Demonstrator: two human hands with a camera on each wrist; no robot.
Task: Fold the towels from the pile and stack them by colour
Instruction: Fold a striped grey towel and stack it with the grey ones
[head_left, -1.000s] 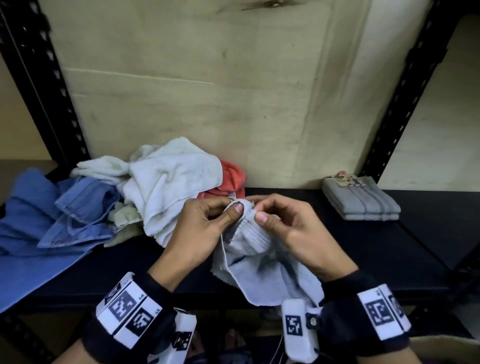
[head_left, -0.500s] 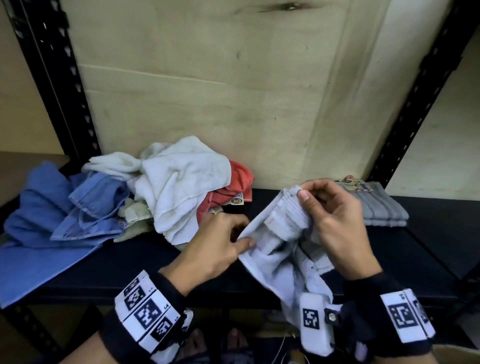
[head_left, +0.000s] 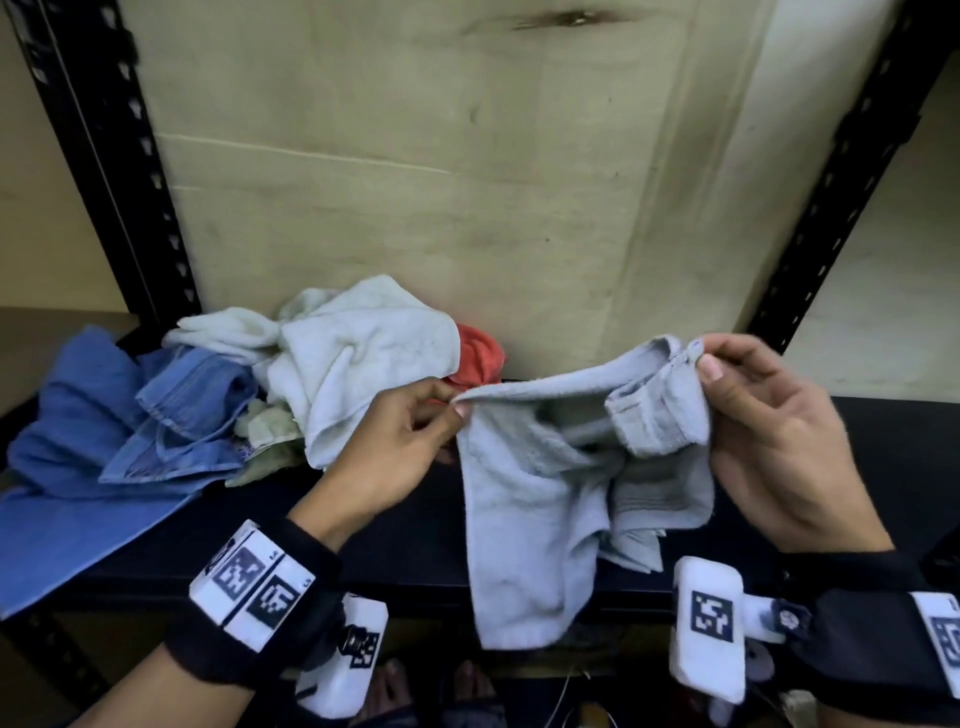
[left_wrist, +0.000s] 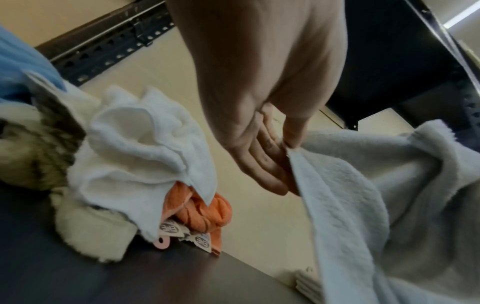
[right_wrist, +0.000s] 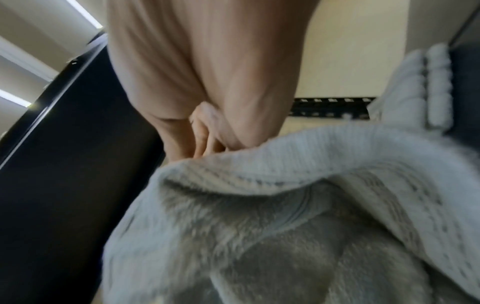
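A pale grey towel (head_left: 540, 499) hangs stretched between my hands above the black shelf (head_left: 395, 540). My left hand (head_left: 415, 421) pinches its left top corner (left_wrist: 291, 150). My right hand (head_left: 753, 415) pinches the right top corner, which is bunched and partly folded over; the right wrist view shows the same grey towel (right_wrist: 285, 205) filling the frame below the fingers (right_wrist: 205, 142). The unfolded pile (head_left: 337, 374) lies at the left: a white towel (left_wrist: 140, 148), an orange towel (left_wrist: 202, 214) under it, a blue towel (head_left: 78, 467) and a denim-blue cloth (head_left: 187, 415).
Black perforated shelf posts (head_left: 104, 171) rise at left and right (head_left: 841, 171), with a beige board (head_left: 441, 182) behind. A corner of folded pale towels (left_wrist: 309, 283) shows in the left wrist view. Paper tags (left_wrist: 171, 228) lie by the orange towel.
My hands have drawn apart, the right one moving up and to the right, spreading the grey towel's top edge. The folded grey stack at the right is now hidden behind my right hand.
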